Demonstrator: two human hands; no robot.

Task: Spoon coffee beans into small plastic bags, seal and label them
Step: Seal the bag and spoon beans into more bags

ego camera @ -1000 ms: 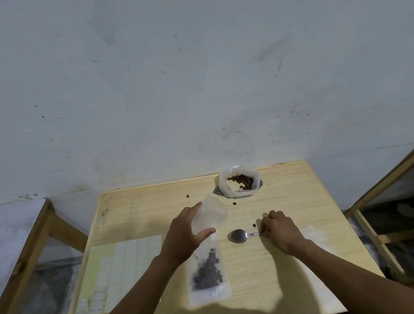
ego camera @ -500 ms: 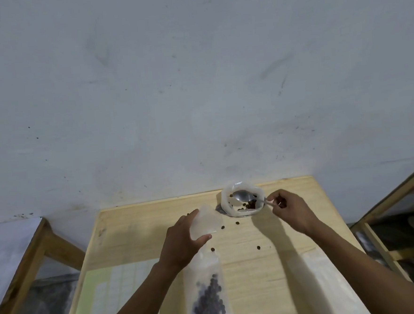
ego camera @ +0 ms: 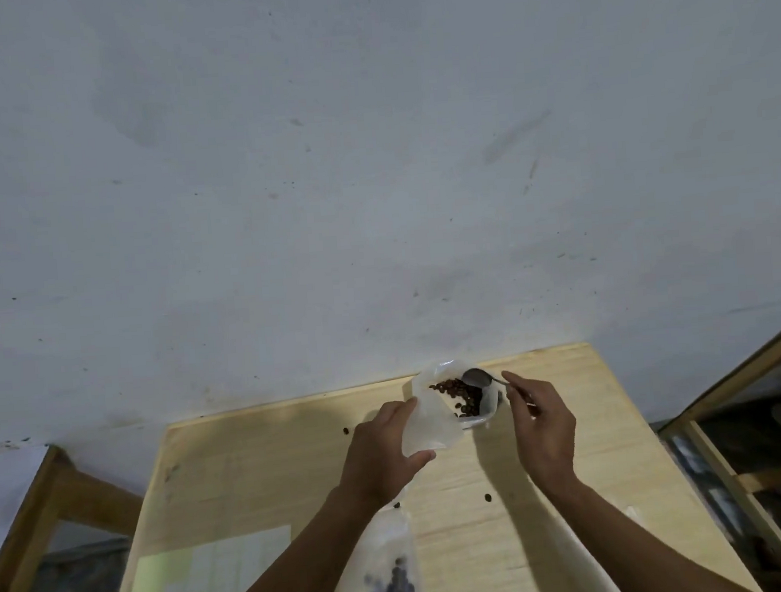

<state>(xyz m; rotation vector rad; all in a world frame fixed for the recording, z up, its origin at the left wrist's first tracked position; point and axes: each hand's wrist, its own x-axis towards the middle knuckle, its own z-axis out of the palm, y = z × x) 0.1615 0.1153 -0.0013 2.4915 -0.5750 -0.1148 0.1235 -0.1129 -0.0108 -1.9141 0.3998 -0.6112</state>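
Observation:
My left hand (ego camera: 381,453) holds a small empty plastic bag (ego camera: 427,425) between thumb and fingers, its mouth up against the white container of coffee beans (ego camera: 455,395) at the table's far edge. My right hand (ego camera: 543,428) pinches the handle of a metal spoon (ego camera: 477,377), whose bowl is over the beans at the container's far right. A filled bag of beans (ego camera: 390,582) lies flat on the wooden table (ego camera: 252,467) under my left forearm.
A pale label sheet (ego camera: 201,586) lies at the table's near left. Loose beans (ego camera: 488,498) are scattered on the wood. A flat plastic sheet (ego camera: 582,555) lies under my right forearm. Wooden frames stand left (ego camera: 21,529) and right (ego camera: 732,456) of the table. A grey wall (ego camera: 370,158) rises behind.
My right hand lifted the spoon from the table and carried it to the bean container. My left hand moved the empty bag forward until it reached the container. The camera tilted upward.

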